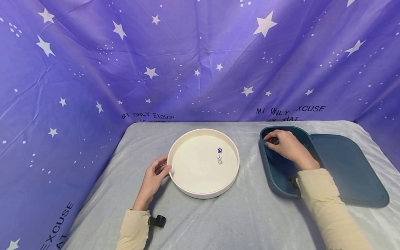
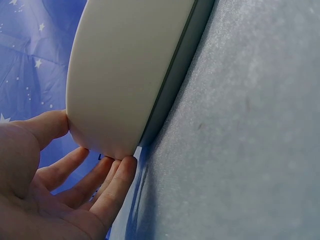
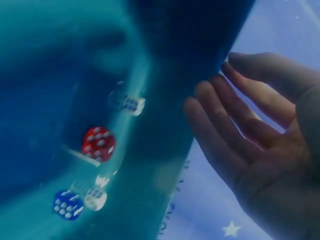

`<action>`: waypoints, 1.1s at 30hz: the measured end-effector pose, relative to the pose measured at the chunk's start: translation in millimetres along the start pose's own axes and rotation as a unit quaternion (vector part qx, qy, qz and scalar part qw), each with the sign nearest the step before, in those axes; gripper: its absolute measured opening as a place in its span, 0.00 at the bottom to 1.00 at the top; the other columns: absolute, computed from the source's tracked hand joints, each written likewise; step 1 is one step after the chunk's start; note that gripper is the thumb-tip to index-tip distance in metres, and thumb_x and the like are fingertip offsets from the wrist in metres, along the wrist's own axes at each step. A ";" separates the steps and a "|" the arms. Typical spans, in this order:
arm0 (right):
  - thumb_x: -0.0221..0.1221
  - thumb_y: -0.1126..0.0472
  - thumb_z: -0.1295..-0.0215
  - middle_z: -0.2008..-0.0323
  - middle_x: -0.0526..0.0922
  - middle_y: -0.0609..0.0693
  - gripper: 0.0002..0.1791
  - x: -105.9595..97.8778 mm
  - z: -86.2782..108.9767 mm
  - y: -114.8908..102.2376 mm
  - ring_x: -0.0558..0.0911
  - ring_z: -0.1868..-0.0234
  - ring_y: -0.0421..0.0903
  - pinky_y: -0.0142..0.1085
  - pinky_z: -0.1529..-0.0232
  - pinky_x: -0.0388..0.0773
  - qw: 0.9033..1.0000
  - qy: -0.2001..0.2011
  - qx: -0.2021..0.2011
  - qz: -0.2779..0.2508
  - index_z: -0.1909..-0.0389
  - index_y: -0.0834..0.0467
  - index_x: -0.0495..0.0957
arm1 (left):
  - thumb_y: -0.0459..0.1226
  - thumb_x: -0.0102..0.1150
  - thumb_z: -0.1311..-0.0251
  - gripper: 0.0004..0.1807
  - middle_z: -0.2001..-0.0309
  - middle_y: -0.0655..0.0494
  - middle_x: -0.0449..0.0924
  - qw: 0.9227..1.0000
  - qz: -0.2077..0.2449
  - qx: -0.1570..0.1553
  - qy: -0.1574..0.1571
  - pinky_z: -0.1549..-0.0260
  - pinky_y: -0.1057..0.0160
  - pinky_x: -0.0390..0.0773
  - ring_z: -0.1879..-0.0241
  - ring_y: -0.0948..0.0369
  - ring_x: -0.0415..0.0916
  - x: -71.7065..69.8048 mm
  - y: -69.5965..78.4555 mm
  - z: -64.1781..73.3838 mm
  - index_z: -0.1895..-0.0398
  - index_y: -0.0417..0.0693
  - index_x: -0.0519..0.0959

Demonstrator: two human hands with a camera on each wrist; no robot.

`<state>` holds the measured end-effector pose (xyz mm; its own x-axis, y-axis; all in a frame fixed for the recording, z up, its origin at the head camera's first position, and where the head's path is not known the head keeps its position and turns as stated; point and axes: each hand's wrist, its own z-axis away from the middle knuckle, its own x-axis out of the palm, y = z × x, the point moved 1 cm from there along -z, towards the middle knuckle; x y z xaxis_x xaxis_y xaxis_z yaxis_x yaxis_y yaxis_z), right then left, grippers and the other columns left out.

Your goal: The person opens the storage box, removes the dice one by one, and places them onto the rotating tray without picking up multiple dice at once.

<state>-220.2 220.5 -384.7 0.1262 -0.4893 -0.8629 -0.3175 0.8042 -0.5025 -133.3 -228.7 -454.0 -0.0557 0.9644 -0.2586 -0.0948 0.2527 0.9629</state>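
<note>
My left hand (image 1: 155, 176) holds the left edge of a round cream tray (image 1: 204, 193), thumb on the rim and fingertips against the outer wall (image 2: 120, 75). Inside the tray lie a blue die (image 1: 219, 150) and two white dice (image 1: 220, 161) beside it. My right hand (image 1: 289, 146) reaches over the far left part of a dark teal box (image 1: 272, 177), its fingers loosely bent with nothing between them. In the right wrist view, a red die (image 3: 98, 144), a blue die (image 3: 68, 205) and two white dice (image 3: 95, 198) show blurred in the box, apart from the fingertips.
A flat teal lid (image 1: 353, 166) lies to the right of the box, partly behind the right sleeve. Grey cloth (image 1: 243, 222) covers the table. A purple curtain (image 1: 200, 86) with stars hangs along the back and sides.
</note>
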 end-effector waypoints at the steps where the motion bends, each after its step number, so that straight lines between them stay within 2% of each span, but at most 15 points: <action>1: 0.62 0.67 0.35 0.58 0.84 0.62 0.11 0.4 -0.3 3.2 0.82 0.58 0.56 0.51 0.58 0.79 1.000 -0.001 0.003 0.002 0.53 0.67 0.83 | 0.41 0.63 0.34 0.26 0.36 0.47 0.75 1.000 0.001 0.000 0.000 0.50 0.75 0.73 0.37 0.53 0.72 -0.2 -0.3 -0.1 0.33 0.49 0.72; 14: 0.62 0.66 0.36 0.60 0.85 0.63 0.13 -0.5 0.5 27.0 0.82 0.59 0.57 0.50 0.60 0.79 0.999 -0.024 0.039 0.005 0.54 0.70 0.82 | 0.40 0.63 0.33 0.26 0.36 0.47 0.75 1.000 0.002 0.000 0.001 0.50 0.75 0.73 0.37 0.53 0.73 -0.5 -0.8 -0.9 0.33 0.48 0.72; 23: 0.62 0.67 0.37 0.64 0.85 0.62 0.14 -1.2 1.0 43.4 0.83 0.67 0.50 0.47 0.64 0.80 0.997 -0.046 0.056 0.003 0.54 0.72 0.80 | 0.40 0.63 0.34 0.27 0.37 0.46 0.75 1.000 0.000 0.003 0.005 0.50 0.75 0.72 0.39 0.53 0.73 -0.3 0.0 -0.9 0.33 0.48 0.72; 33: 0.63 0.68 0.38 0.65 0.85 0.63 0.13 -3.4 6.4 47.3 0.83 0.64 0.54 0.49 0.63 0.81 0.997 -0.055 0.059 0.008 0.55 0.73 0.80 | 0.39 0.63 0.34 0.27 0.37 0.46 0.75 1.000 0.002 0.004 0.006 0.50 0.76 0.72 0.39 0.53 0.73 0.1 -1.6 -1.7 0.33 0.46 0.72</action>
<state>-229.6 262.4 -405.9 0.2255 -0.4413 -0.8686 -0.2079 0.8492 -0.4855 -134.8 -229.2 -455.7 -0.0674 0.9644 -0.2557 -0.0865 0.2496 0.9645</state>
